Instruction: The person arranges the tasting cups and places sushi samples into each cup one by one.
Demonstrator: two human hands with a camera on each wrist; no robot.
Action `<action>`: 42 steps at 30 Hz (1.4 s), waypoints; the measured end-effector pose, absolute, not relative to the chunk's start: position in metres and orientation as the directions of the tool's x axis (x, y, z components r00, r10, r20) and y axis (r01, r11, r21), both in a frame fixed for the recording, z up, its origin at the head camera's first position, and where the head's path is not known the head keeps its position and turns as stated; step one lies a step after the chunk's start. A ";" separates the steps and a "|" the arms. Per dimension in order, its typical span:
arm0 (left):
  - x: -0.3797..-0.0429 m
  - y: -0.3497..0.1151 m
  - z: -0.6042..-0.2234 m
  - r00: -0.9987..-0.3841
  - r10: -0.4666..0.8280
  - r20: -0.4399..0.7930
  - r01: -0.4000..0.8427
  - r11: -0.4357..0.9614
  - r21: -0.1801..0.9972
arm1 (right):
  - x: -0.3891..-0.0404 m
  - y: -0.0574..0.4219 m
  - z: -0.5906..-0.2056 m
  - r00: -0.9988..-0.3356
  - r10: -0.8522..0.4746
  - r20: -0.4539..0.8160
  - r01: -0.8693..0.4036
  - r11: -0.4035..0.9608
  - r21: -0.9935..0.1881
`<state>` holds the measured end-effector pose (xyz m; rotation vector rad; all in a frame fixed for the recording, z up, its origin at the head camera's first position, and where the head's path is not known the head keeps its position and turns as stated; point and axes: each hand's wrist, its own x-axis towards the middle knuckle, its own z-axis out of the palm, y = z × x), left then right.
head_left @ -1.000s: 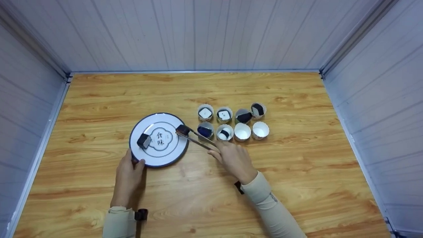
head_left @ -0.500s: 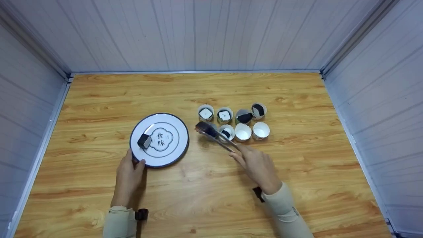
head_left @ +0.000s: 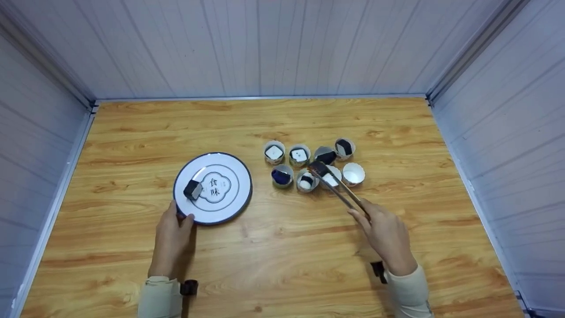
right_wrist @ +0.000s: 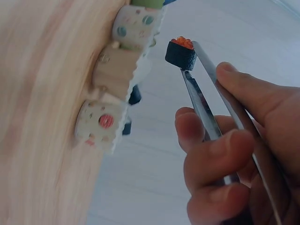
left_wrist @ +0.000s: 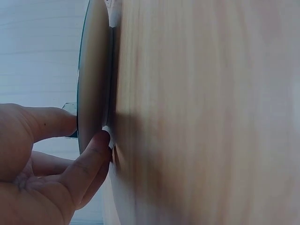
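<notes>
My left hand (head_left: 171,240) pinches the near-left rim of a white, blue-edged plate (head_left: 236,179), thumb on top and fingers underneath in the left wrist view. A black-wrapped sushi piece (head_left: 192,190) lies on the plate's left side. My right hand (head_left: 389,232) grips metal tongs (head_left: 351,196). Between the tong tips is a sushi roll (right_wrist: 180,56) with dark wrap and orange roe on top. In the head view this roll overlaps a white paper cup (head_left: 332,177) in the front row. At that row's right end stands another white cup (head_left: 354,174) with nothing inside.
Several cups hold sushi pieces: two back-row cups show white-topped pieces (head_left: 274,152), and a front one has a dark blue-black piece (head_left: 281,176). In the right wrist view, patterned cups (right_wrist: 101,123) stand on the wooden table (head_left: 265,265). Panel walls (head_left: 260,48) enclose its back and sides.
My right hand has carried the roll in the tongs rightward from the plate's edge to over the cups. Some front-row cups have shifted slightly right. The left hand stays on the plate.
</notes>
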<state>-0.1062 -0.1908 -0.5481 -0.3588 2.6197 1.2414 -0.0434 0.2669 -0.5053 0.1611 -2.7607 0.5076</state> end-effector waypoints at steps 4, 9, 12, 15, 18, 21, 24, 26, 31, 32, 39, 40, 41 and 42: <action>-0.106 -0.192 -0.547 -0.948 -0.124 -0.293 -0.305 0.616 0.726 | -0.037 0.278 -0.507 -0.936 -0.027 0.351 -0.140 0.943 -0.301; -0.104 -0.193 -0.548 -0.959 -0.106 -0.262 -0.270 0.625 0.733 | -0.035 0.286 -0.511 -0.943 -0.002 0.332 -0.104 0.951 -0.290; -0.105 -0.193 -0.548 -0.962 -0.097 -0.256 -0.260 0.624 0.737 | -0.036 0.288 -0.516 -0.949 -0.003 0.317 -0.096 0.955 -0.280; -0.106 -0.192 -0.546 -0.957 -0.097 -0.273 -0.273 0.619 0.737 | -0.037 0.288 -0.519 -0.953 -0.002 0.303 -0.089 0.957 -0.274; -0.107 -0.191 -0.545 -0.952 -0.100 -0.290 -0.288 0.618 0.732 | -0.037 0.288 -0.520 -0.958 0.006 0.288 -0.076 0.959 -0.273; -0.107 -0.191 -0.545 -0.949 -0.101 -0.299 -0.295 0.619 0.728 | -0.037 0.288 -0.521 -0.962 0.022 0.273 -0.059 0.956 -0.287; -0.108 -0.191 -0.545 -0.949 -0.102 -0.300 -0.296 0.621 0.726 | -0.037 0.289 -0.521 -0.962 0.031 0.272 -0.054 0.953 -0.299; -0.108 -0.192 -0.546 -0.947 -0.105 -0.305 -0.302 0.622 0.722 | -0.037 0.289 -0.521 -0.960 0.031 0.279 -0.057 0.951 -0.303; -0.107 -0.192 -0.548 -0.941 -0.108 -0.319 -0.315 0.622 0.717 | -0.038 0.287 -0.519 -0.957 0.032 0.288 -0.061 0.949 -0.308; -0.107 -0.193 -0.548 -0.941 -0.108 -0.320 -0.315 0.622 0.717 | -0.038 0.286 -0.518 -0.958 0.034 0.285 -0.058 0.948 -0.312; -0.106 -0.194 -0.548 -0.956 -0.110 -0.271 -0.279 0.624 0.730 | -0.049 0.265 -0.509 -0.967 0.006 0.255 -0.086 0.933 -0.350; -0.106 -0.193 -0.549 -0.959 -0.110 -0.262 -0.272 0.623 0.733 | -0.052 0.260 -0.508 -0.967 -0.002 0.253 -0.094 0.930 -0.354; -0.106 -0.193 -0.549 -0.960 -0.109 -0.259 -0.269 0.622 0.735 | -0.055 0.255 -0.506 -0.968 -0.011 0.250 -0.103 0.928 -0.358; -0.106 -0.193 -0.549 -0.958 -0.110 -0.263 -0.273 0.621 0.734 | -0.058 0.250 -0.505 -0.968 -0.020 0.250 -0.111 0.929 -0.354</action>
